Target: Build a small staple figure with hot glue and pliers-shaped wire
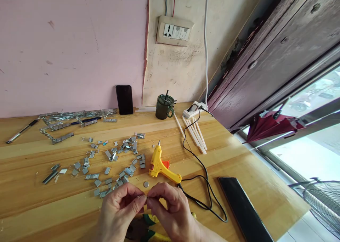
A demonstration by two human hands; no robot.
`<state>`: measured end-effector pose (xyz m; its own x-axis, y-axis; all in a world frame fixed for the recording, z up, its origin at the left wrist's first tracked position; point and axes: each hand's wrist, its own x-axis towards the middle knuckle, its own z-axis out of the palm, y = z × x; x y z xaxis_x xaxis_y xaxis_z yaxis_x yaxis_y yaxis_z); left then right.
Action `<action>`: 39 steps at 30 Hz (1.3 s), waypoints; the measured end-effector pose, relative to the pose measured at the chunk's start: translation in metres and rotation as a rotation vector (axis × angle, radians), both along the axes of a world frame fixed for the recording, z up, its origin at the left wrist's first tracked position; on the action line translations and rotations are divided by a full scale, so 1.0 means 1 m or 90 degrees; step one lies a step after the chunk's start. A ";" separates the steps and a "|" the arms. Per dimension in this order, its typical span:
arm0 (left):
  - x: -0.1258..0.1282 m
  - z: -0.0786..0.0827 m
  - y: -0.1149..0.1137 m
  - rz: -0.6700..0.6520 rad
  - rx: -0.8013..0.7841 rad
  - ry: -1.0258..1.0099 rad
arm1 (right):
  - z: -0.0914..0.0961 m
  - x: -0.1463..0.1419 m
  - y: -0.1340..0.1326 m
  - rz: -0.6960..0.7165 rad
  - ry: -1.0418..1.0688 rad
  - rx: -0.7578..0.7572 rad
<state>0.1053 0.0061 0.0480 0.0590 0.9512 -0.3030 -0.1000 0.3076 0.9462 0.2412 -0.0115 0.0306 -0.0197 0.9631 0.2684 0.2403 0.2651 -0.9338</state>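
Observation:
My left hand [119,210] and my right hand [171,208] meet low in the middle, thumbs and index fingers pinched closed at the same spot. Whatever lies between the fingertips is too small and covered to make out. Beneath the hands are pliers with green and yellow handles [151,219], partly hidden. Just beyond the fingertips lies a small round disc [146,184]. A yellow glue gun [160,167] with an orange trigger rests on its side farther off. Several small grey metal pieces [130,170] are scattered left of it.
Glue sticks [195,137] and a power strip [191,109] lie at the back right, near a dark green mug [160,109]. One phone [124,100] leans on the wall; another phone [243,210] lies right of the looping black cord [207,180]. Thin metal wires [79,115] and a pen [22,131] occupy the back left.

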 end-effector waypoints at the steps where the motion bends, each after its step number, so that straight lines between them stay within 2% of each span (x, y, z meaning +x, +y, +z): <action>1: -0.001 -0.001 0.001 0.001 0.018 0.012 | -0.001 -0.001 0.000 -0.004 -0.001 0.000; 3: -0.003 -0.005 0.002 -0.005 0.065 0.039 | -0.003 -0.003 0.000 -0.015 0.038 -0.025; 5: -0.007 -0.010 0.005 -0.030 0.118 0.066 | -0.006 -0.006 0.001 -0.020 0.142 -0.104; 8: -0.011 -0.014 0.006 -0.070 0.165 0.102 | -0.008 -0.009 0.003 0.020 0.317 -0.240; 10: -0.010 -0.014 0.006 -0.057 0.162 0.108 | -0.007 -0.010 0.005 0.049 0.385 -0.283; 15: -0.001 -0.007 0.002 0.002 0.094 0.064 | -0.007 -0.009 0.006 0.040 0.444 -0.290; 21: 0.001 -0.007 0.000 -0.031 -0.019 0.015 | -0.011 -0.005 0.008 0.073 0.574 -0.254; 26: 0.000 -0.009 0.000 -0.018 0.013 0.021 | -0.010 -0.006 0.009 0.072 0.559 -0.283; 30: -0.002 -0.013 0.001 -0.062 0.012 0.016 | -0.007 -0.008 0.008 0.051 0.504 -0.291; 33: -0.004 -0.014 0.001 -0.091 0.068 0.055 | -0.007 -0.008 0.005 0.008 0.414 -0.282; 39: -0.008 -0.009 0.002 -0.079 0.118 0.134 | -0.019 -0.007 -0.004 -0.031 0.248 -0.176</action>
<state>0.0970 0.0080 0.0389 0.1319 0.9810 -0.1422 0.1321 0.1248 0.9834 0.2338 -0.0158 0.0120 0.0781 0.9968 -0.0195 -0.1351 -0.0088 -0.9908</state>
